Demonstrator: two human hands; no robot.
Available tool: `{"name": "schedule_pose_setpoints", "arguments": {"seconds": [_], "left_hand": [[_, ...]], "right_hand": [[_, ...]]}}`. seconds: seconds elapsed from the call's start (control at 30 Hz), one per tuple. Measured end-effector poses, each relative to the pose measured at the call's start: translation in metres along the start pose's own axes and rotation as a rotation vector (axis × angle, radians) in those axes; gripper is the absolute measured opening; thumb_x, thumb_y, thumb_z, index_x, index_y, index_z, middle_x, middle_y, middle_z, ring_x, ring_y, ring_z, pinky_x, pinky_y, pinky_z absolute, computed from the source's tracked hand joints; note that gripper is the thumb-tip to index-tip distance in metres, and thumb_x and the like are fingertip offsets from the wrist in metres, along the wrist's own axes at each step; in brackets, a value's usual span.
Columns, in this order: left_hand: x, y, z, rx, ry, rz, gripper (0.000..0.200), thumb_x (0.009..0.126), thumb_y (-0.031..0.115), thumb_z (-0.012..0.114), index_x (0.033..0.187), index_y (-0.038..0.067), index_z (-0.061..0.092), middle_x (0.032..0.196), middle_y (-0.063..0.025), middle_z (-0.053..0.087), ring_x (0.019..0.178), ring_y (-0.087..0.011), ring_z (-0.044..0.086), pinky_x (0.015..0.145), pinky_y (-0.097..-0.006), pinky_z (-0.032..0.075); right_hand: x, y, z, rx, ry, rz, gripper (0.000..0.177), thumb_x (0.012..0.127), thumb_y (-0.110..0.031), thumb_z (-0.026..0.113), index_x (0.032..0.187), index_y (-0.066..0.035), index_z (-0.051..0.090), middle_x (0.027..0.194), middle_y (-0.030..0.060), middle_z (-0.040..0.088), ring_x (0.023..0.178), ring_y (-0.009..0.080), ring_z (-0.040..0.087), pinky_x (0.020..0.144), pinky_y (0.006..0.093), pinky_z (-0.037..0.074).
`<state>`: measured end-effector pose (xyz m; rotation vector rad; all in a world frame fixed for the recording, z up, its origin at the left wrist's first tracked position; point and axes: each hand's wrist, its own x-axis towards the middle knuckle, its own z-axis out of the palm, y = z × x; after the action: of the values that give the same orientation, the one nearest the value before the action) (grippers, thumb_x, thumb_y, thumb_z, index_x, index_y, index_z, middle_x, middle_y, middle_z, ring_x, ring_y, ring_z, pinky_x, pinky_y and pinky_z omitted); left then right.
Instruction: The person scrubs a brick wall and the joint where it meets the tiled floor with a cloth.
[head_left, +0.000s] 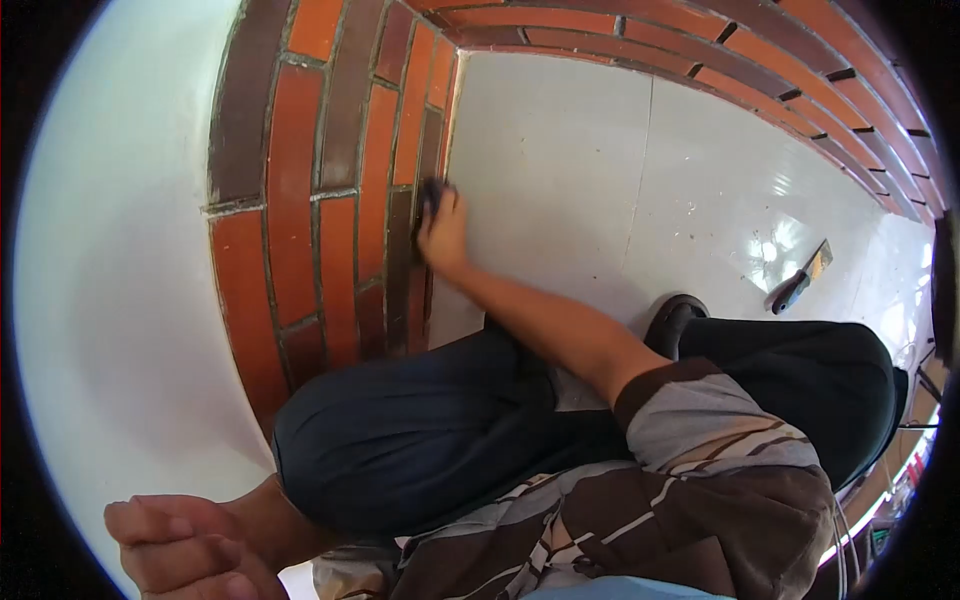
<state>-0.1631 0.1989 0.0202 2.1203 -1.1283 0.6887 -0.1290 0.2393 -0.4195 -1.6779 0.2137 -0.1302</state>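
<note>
My right hand [446, 238] reaches across to the brick wall [340, 235] on the left, low down by the floor. Its fingers are closed on a small dark object [433, 192], slightly blurred, whose kind I cannot make out; it is at the face of the bricks. At the lower left, beside my bent knee, my left hand [185, 550] is raised with its fingers curled in. Nothing shows between those fingers. The bricks are orange and dark brown with recessed grey joints.
A scraper [800, 280] with a dark handle and a flat metal blade lies on the pale tiled floor [550, 160]. Small crumbs dot the tiles. A second brick wall [700, 45] runs along the top. My dark shoe [677, 318] stands near the middle.
</note>
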Motion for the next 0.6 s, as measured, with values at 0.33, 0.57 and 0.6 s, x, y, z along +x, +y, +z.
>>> {"name": "schedule_pose_setpoints", "arguments": {"seconds": [0.33, 0.57, 0.6], "left_hand": [[-0.018, 0.038, -0.043, 0.150, -0.132, -0.177, 0.018, 0.098, 0.021, 0.042, 0.095, 0.005, 0.050, 0.069, -0.0095, 0.056, 0.055, -0.0211, 0.051, 0.064, -0.0392, 0.041], [-0.022, 0.049, -0.051, 0.206, -0.127, -0.236, 0.020, 0.096, 0.025, 0.046, 0.093, 0.007, 0.053, 0.067, -0.0059, 0.055, 0.057, -0.0189, 0.050, 0.064, -0.0378, 0.040], [-0.024, 0.048, -0.051, 0.210, -0.121, -0.239, 0.020, 0.095, 0.025, 0.046, 0.093, 0.007, 0.054, 0.067, -0.0054, 0.054, 0.057, -0.0186, 0.050, 0.064, -0.0376, 0.039]], "right_hand": [[-0.007, 0.000, -0.036, 0.229, -0.280, 0.261, 0.031, 0.097, -0.028, 0.055, 0.105, 0.002, 0.053, 0.096, 0.0237, 0.061, 0.090, 0.0355, 0.060, 0.080, 0.0446, 0.046], [0.106, -0.001, -0.004, 0.131, -0.184, 0.117, 0.028, 0.091, -0.012, 0.056, 0.111, 0.005, 0.049, 0.107, 0.0285, 0.051, 0.098, 0.0467, 0.050, 0.088, 0.0493, 0.042], [0.065, -0.006, 0.000, 0.067, -0.099, 0.084, 0.029, 0.091, -0.010, 0.055, 0.113, 0.007, 0.046, 0.109, 0.0300, 0.049, 0.099, 0.0479, 0.048, 0.089, 0.0501, 0.040]]}}
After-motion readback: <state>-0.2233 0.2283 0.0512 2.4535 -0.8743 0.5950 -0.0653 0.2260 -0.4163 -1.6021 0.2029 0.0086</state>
